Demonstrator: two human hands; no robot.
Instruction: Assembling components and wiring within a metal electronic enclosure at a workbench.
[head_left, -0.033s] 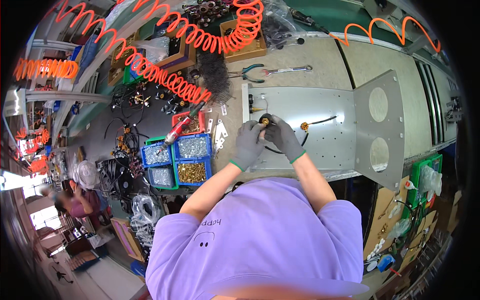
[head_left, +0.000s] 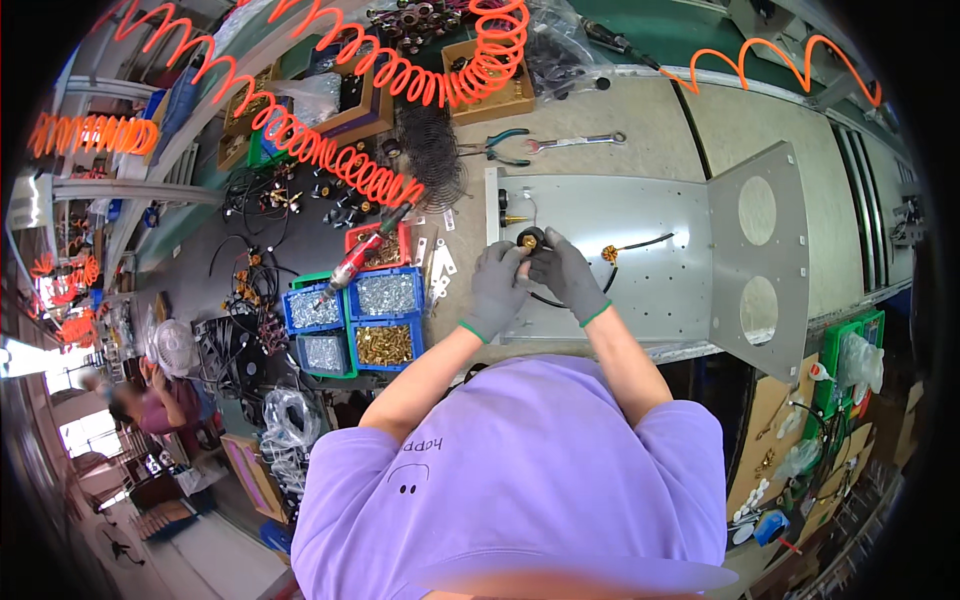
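My left hand [head_left: 497,287] and my right hand [head_left: 566,277], both in grey gloves with green cuffs, are closed round a small round black part with a brass-coloured centre [head_left: 530,240]. They hold it over the left end of a grey sheet-metal panel [head_left: 640,205]. Another black part with a brass stem [head_left: 512,219] sits at the panel's left edge, just beyond my fingers. To the right of my right hand, a brass fitting [head_left: 609,254] with a black hose lies on the panel. Part of the hose passes behind my right hand.
An upright plate [head_left: 757,290] with two round holes stands at the panel's right end. Pliers [head_left: 495,147] and a wrench [head_left: 578,142] lie beyond it. Left are blue bins [head_left: 388,318] of screws and a red power screwdriver [head_left: 352,262] on an orange coiled hose [head_left: 330,157].
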